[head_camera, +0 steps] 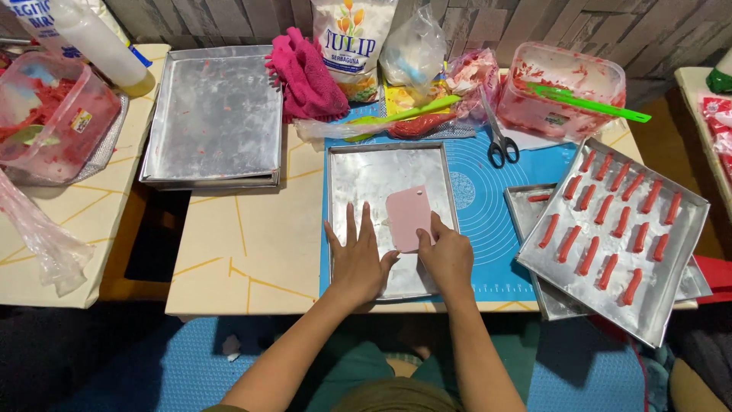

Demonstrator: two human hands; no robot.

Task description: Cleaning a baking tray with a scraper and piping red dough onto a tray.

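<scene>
Left hand [357,262] lies flat, fingers spread, steadying the metal tray [358,175]; right hand [448,258] grips a pink scraper [408,217], seemingly mid-scrape

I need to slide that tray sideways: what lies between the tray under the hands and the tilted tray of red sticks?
In the head view, only bare blue mat lies between the flat tray and the tilted tray of red sticks; the scissors lie farther back.

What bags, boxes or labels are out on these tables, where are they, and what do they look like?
Flour bag: back centre, upright, white with orange-yellow flower picture.
Clear plastic bag: right of it, knotted, crumpled.
Left tub: far left table, clear, red-smeared, small sticker.
Right tub: back right, clear, red-smeared, small label.
Red packets: right edge, partly cut off.
</scene>
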